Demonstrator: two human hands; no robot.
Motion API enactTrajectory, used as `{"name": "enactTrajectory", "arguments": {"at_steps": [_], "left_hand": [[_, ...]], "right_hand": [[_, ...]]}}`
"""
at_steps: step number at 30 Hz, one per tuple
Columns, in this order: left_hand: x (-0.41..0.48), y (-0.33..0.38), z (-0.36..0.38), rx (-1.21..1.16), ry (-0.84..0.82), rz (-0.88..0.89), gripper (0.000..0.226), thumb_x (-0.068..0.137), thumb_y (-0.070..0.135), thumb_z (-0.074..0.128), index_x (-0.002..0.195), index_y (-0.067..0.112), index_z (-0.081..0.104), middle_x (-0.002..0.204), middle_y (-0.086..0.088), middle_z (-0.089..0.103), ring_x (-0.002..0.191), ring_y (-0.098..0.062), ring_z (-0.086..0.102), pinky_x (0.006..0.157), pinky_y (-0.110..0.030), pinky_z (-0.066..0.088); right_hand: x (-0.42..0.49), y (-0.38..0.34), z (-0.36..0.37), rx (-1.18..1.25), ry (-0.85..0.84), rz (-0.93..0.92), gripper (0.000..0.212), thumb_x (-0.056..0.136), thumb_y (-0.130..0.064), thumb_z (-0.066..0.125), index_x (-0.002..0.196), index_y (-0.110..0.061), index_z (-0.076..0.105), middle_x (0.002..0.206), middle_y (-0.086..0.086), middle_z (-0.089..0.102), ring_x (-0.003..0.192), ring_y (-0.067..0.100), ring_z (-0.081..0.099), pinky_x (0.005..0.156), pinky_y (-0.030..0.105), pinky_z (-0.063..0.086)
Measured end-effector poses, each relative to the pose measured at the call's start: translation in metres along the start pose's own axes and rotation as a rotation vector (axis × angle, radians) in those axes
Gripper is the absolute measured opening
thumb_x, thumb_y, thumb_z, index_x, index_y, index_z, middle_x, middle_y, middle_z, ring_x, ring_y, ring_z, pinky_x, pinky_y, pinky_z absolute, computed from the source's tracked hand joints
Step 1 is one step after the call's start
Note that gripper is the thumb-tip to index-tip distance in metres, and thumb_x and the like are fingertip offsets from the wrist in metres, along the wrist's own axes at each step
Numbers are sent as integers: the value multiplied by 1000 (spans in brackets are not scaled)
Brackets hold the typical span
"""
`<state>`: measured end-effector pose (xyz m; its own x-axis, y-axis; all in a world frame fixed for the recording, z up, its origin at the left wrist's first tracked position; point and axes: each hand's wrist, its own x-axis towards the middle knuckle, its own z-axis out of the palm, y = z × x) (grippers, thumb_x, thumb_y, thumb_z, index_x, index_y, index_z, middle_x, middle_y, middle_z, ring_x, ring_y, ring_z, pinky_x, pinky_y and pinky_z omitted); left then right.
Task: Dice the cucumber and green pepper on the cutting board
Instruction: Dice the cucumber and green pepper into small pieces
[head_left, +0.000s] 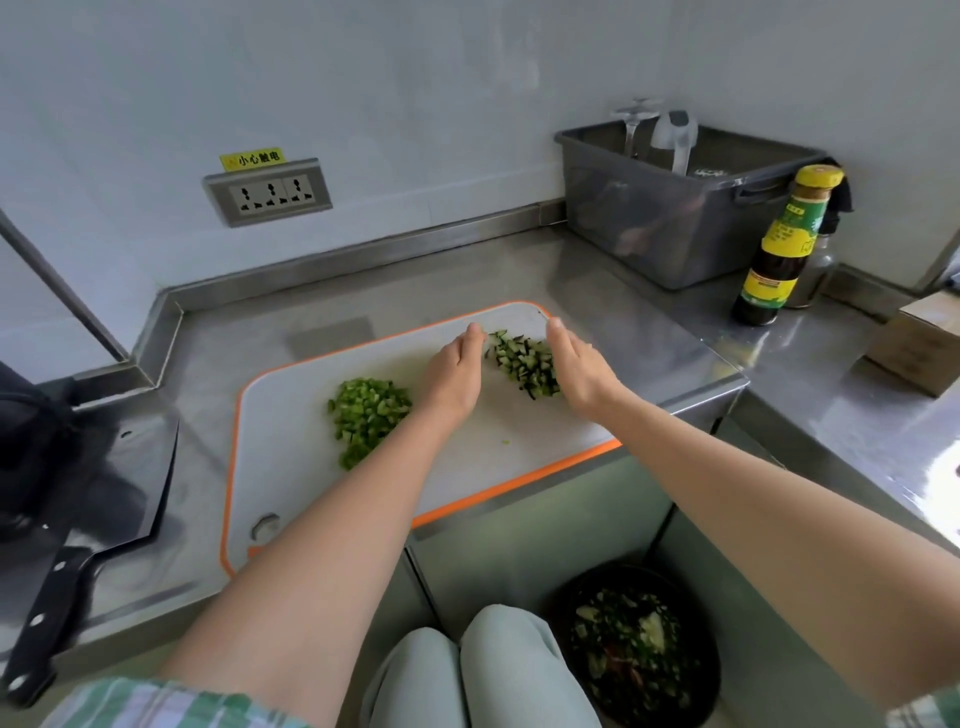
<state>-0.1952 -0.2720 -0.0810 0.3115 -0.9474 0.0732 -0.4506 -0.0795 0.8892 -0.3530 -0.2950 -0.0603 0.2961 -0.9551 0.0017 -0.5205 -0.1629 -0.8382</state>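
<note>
Cucumber, cut into small dark-skinned, pale-fleshed cubes (522, 366), lies in a loose heap on the far right part of the white, orange-rimmed plastic cutting board (291, 467).

Nearest the person, below the surface edge, stands a round black bin (623, 571) holding vegetable scraps. To the left, a broad steel cleaver with a black riveted handle (104, 525) lies flat on the stainless steel surface (467, 275), apart from both hands.

On the board, a heap of bright green pepper dice (366, 418) sits left of centre, well formed and untouched.

Beyond it, the left hand (454, 374) stands on its edge between the two heaps, and the right hand (579, 371) mirrors it on the cucumber's other side. Both are open with straight fingers and hold nothing. The cucumber heap runs from near right to far left, roughly parallel to the palms flanking it. Both hands are equally close, so a squeeze inward would likely tidy it. The dicing looks done.

Farther back stand a dark sauce bottle with a yellow cap (779, 244) and a grey plastic tub (649, 228).
</note>
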Motion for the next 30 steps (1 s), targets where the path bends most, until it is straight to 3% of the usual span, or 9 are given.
{"name": "enactTrajectory", "arguments": {"at_steps": [6,9,12,18,22,25,27,30], "left_hand": [[-7,-4,1,85,-10,0,53,102,47,24,129,17,57,135,-3,56,128,-21,48,107,-33,33],[-6,-10,-3,153,-16,22,40,102,38,35,125,15,59,131,-4,59,123,-22,51,102,-31,37],[-3,-11,-4,127,22,50,32,100,30,43,121,14,62,126,-3,62,119,-21,54,100,-30,39],[18,-6,-7,155,38,85,29,98,22,46,121,17,63,125,0,63,117,-17,55,95,-24,39],[39,-6,0,228,-16,59,36,101,23,42,134,12,52,140,-5,51,130,-21,45,106,-27,33],[53,-6,7,336,-98,62,44,102,24,37,144,10,38,153,-10,33,142,-22,27,117,-36,17],[60,-6,13,425,-135,78,45,103,26,35,146,12,35,156,-8,26,145,-22,18,118,-42,8],[63,-6,20,488,-176,83,40,104,28,32,140,16,43,154,-5,30,145,-22,18,117,-51,-1]], "right_hand": [[-5,-11,9,75,-4,-76,53,106,-39,19,147,-8,34,153,5,33,143,18,24,111,24,15],[-7,-6,7,39,-42,-45,55,105,-42,19,147,-10,34,154,6,31,144,19,23,114,29,13],[-6,-3,10,74,-66,-43,56,104,-45,22,149,-14,31,155,3,31,144,17,24,111,24,16],[23,-7,-4,68,-11,12,60,103,-50,19,150,-15,30,155,8,30,141,30,29,118,44,19],[32,0,5,3,-60,1,58,104,-46,16,150,-14,30,157,7,27,147,25,13,119,36,5],[34,7,11,18,-53,-18,59,101,-53,21,144,-18,41,147,5,43,139,24,34,113,32,23],[41,8,7,111,-2,4,62,97,-60,23,135,-20,49,134,8,56,127,27,48,109,41,36],[54,7,-1,156,31,35,62,98,-59,22,133,-18,51,136,7,54,128,26,46,108,44,37]]}}
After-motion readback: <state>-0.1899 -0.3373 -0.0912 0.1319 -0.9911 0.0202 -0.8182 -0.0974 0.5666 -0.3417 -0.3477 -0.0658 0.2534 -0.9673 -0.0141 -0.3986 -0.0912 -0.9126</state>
